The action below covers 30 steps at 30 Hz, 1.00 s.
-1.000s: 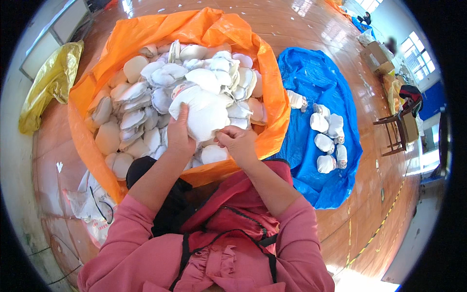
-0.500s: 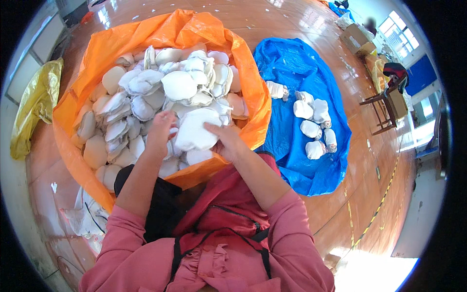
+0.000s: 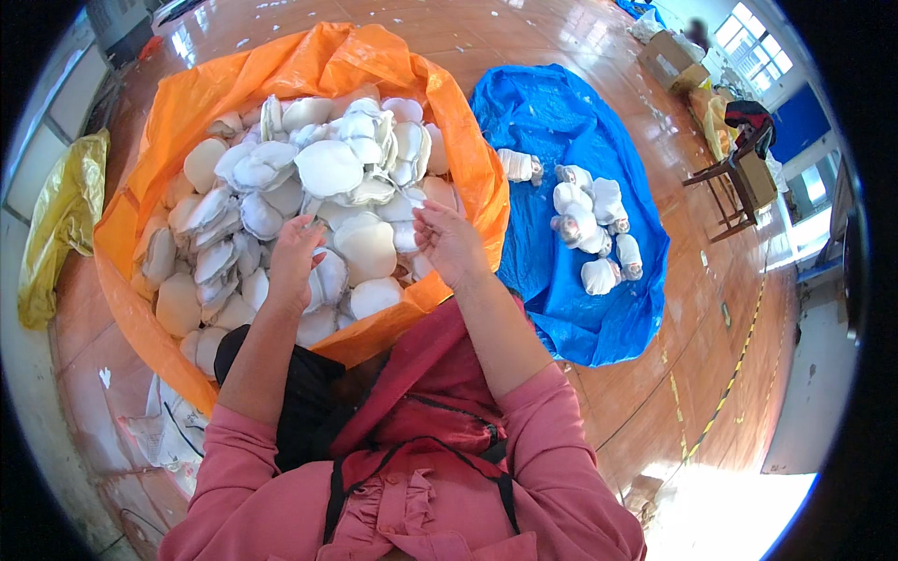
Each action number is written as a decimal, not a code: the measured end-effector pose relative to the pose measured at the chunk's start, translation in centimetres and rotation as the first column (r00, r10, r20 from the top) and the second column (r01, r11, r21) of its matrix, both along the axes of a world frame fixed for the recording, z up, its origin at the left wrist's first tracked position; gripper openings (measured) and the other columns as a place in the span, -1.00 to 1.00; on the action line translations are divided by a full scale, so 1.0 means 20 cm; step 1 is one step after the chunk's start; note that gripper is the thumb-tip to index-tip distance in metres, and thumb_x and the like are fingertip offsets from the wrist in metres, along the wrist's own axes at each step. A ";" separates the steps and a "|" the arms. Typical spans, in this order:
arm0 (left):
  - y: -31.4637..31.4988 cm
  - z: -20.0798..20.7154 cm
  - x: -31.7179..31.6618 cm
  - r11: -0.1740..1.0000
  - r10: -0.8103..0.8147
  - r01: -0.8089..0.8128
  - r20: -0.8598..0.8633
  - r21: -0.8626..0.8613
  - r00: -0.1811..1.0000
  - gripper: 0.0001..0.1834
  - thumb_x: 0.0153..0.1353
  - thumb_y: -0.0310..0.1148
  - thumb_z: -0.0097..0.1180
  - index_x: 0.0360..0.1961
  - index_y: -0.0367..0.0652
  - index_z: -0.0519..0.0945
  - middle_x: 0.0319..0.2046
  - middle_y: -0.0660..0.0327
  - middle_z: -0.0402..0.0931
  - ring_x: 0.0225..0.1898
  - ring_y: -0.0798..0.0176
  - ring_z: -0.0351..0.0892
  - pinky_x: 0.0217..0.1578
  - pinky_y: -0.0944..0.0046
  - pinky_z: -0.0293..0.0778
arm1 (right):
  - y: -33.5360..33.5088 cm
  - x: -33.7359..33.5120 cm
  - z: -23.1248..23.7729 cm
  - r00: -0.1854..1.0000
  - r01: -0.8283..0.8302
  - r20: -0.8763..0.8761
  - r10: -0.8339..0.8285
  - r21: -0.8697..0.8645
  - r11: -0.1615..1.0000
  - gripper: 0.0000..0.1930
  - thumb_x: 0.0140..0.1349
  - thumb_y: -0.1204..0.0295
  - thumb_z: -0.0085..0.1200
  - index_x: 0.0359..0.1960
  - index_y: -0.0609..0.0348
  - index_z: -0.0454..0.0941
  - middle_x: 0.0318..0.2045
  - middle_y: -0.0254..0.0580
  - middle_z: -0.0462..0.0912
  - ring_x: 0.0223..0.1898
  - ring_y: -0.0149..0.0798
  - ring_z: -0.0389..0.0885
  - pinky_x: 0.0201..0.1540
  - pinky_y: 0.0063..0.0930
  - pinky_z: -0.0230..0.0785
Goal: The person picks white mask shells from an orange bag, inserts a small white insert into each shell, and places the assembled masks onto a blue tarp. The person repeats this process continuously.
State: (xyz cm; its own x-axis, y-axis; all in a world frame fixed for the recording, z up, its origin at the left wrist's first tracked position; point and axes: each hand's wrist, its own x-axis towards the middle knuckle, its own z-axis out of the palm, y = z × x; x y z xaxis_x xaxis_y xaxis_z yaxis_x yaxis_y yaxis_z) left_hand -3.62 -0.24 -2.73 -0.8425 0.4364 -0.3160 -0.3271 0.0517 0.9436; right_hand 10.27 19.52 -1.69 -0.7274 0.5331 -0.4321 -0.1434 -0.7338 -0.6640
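Note:
My left hand hovers over a heap of white, rounded, cup-like pads inside a large orange plastic sack. Its fingers are loosely bent and apart, and no pad shows in them. Across from it my right hand is above the near right part of the heap, fingers spread and curved, with no bundle in them. On the blue plastic sheet or sack to the right lie several white bundles. One bundle among them looks smeared by motion.
Yellow plastic sheeting lies against the left wall. A wooden chair with dark clothing stands at the right, near a cardboard box. Yellow-black tape runs along the tiled floor. A white sack rests by the orange one.
My right hand has let go of the white pad bundle and moved up a little. A blurred bundle now shows among those on the blue sheet. My left hand stays over the heap.

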 end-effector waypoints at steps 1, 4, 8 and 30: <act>0.01 0.00 0.00 1.000 0.003 -0.003 -0.010 -0.016 1.000 -0.53 0.24 -0.24 0.16 0.15 -0.09 0.40 -0.06 0.24 0.50 -0.06 0.31 0.45 -0.10 0.28 0.39 | -0.01 -0.01 0.00 0.999 -0.039 -0.005 0.039 0.011 0.999 -0.78 0.25 0.46 0.13 -0.09 0.11 0.48 -0.24 -0.28 0.63 -0.31 -0.41 0.55 -0.22 -0.52 0.43; 0.03 -0.04 -0.02 0.999 0.003 -0.005 -0.034 -0.048 0.999 -0.53 0.22 -0.26 0.17 0.14 -0.09 0.41 -0.07 0.25 0.49 -0.08 0.31 0.45 -0.12 0.29 0.39 | 0.00 -0.02 0.00 0.993 -0.114 -0.028 0.115 0.035 0.993 -0.80 0.23 0.49 0.12 -0.11 0.11 0.49 -0.27 -0.31 0.64 -0.33 -0.44 0.54 -0.25 -0.54 0.41; 0.06 -0.14 -0.05 0.988 0.029 -0.040 -0.073 -0.148 0.997 -0.53 0.20 -0.27 0.18 0.12 -0.08 0.41 -0.07 0.24 0.48 -0.10 0.30 0.44 -0.15 0.27 0.40 | 0.00 -0.04 -0.01 0.993 -0.115 -0.027 0.116 0.042 0.992 -0.79 0.22 0.50 0.12 -0.11 0.13 0.49 -0.28 -0.30 0.64 -0.35 -0.44 0.52 -0.28 -0.55 0.39; -0.19 -0.73 -0.29 0.424 0.053 -0.080 -0.063 -0.902 0.997 -0.12 0.00 0.10 0.32 0.26 -0.14 0.29 0.24 -0.08 0.32 0.27 -0.10 0.31 0.12 -0.29 0.29 | -0.01 -0.02 0.04 0.993 -0.117 0.046 0.112 0.113 0.987 -0.83 0.24 0.52 0.10 -0.13 0.13 0.52 -0.28 -0.29 0.64 -0.39 -0.49 0.53 -0.37 -0.62 0.39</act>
